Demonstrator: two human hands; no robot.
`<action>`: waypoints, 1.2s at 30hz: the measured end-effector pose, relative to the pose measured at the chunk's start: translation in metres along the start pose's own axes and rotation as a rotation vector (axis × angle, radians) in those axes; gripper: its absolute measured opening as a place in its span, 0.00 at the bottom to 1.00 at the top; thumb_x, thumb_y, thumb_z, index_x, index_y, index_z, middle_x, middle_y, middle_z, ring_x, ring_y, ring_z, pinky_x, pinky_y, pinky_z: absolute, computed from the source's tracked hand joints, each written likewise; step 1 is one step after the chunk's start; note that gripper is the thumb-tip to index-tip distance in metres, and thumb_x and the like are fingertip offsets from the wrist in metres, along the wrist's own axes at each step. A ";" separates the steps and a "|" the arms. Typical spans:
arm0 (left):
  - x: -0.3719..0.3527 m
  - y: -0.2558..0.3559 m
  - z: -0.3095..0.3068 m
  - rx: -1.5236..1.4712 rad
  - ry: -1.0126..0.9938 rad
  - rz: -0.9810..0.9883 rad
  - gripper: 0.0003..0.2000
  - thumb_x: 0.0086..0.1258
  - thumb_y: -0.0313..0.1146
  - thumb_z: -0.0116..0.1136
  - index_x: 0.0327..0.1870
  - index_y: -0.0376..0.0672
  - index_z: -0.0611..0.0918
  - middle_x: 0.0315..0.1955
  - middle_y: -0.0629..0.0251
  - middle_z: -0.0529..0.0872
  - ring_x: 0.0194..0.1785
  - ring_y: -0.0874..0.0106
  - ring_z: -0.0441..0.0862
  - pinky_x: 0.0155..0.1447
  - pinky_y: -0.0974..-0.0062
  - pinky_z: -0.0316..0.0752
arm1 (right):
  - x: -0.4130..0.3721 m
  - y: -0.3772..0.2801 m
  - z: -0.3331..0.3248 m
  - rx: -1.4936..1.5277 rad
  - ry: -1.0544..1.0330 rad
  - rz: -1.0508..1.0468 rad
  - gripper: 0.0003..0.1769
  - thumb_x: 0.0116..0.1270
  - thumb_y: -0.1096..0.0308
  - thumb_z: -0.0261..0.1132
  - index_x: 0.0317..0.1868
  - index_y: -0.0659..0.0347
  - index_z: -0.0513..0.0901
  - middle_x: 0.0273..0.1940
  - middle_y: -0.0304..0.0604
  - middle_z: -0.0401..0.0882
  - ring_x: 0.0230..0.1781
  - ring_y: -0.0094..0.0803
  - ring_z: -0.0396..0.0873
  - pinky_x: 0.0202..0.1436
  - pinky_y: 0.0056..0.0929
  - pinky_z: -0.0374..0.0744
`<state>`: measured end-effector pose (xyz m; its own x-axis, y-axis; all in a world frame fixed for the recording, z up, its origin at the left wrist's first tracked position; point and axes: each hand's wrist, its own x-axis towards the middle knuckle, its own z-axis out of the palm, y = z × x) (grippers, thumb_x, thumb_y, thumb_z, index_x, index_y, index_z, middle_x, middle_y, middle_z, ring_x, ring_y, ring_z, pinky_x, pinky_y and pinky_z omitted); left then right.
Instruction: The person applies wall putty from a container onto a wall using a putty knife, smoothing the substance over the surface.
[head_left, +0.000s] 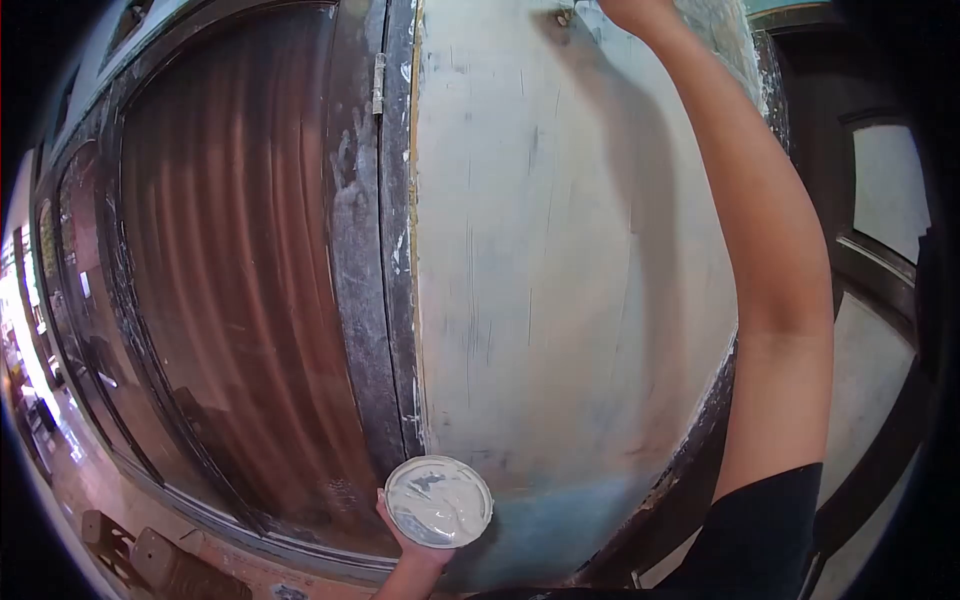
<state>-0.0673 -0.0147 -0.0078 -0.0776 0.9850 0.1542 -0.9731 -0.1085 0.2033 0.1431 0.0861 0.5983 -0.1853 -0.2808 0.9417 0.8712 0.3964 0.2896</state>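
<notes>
My left hand (415, 549) is closed around a round tub (488, 492) at the bottom middle, holding it from below and the left side. Thick whitish paste (455, 508) lies in the tub, with streaks on its inner wall. My right arm stretches up along the right side to a pale, whitish-coated wall panel (520, 250). At the top edge, my right hand (632, 12) is partly cut off by the frame. Its fingers look closed near a small thing against the panel that I cannot make out. The arm casts a shadow on the panel.
Left of the panel, a dark, white-smeared wooden frame (365, 230) with a hinge (379, 83) borders a glass pane with reddish-brown curtains (235, 250). Brown furniture (165, 560) stands low at the left. Dark framing with pale panes (885, 185) is at the right.
</notes>
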 end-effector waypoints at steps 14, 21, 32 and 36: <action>0.004 -0.012 -0.014 0.018 0.038 -0.019 0.41 0.62 0.74 0.41 0.65 0.49 0.75 0.63 0.58 0.77 0.65 0.51 0.73 0.68 0.47 0.67 | -0.009 -0.022 0.013 -0.269 -0.289 -0.071 0.14 0.64 0.68 0.60 0.49 0.53 0.85 0.47 0.51 0.85 0.50 0.49 0.82 0.51 0.45 0.80; 0.001 -0.033 -0.018 -0.023 0.042 -0.080 0.40 0.62 0.73 0.43 0.65 0.49 0.76 0.63 0.57 0.78 0.65 0.51 0.73 0.69 0.47 0.67 | -0.035 -0.022 0.002 -0.236 -0.418 -0.010 0.12 0.63 0.69 0.61 0.44 0.55 0.87 0.46 0.49 0.86 0.50 0.46 0.83 0.53 0.43 0.79; -0.021 -0.099 -0.008 -0.075 0.053 -0.201 0.41 0.62 0.73 0.41 0.67 0.49 0.74 0.65 0.57 0.76 0.67 0.51 0.71 0.70 0.48 0.65 | -0.112 -0.021 0.006 -0.196 -0.380 -0.104 0.19 0.61 0.70 0.64 0.52 0.44 0.84 0.47 0.36 0.83 0.49 0.43 0.80 0.51 0.41 0.81; -0.035 -0.114 -0.012 -0.056 0.120 -0.214 0.39 0.64 0.71 0.41 0.65 0.48 0.76 0.63 0.57 0.77 0.65 0.51 0.73 0.69 0.47 0.67 | -0.133 -0.023 0.010 -0.182 -0.350 -0.137 0.17 0.60 0.71 0.63 0.50 0.46 0.84 0.45 0.36 0.83 0.47 0.41 0.80 0.49 0.40 0.82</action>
<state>0.0432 -0.0347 -0.0483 0.1101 0.9939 -0.0031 -0.9803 0.1091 0.1646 0.1429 0.1230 0.4686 -0.4207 0.0067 0.9072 0.8883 0.2060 0.4104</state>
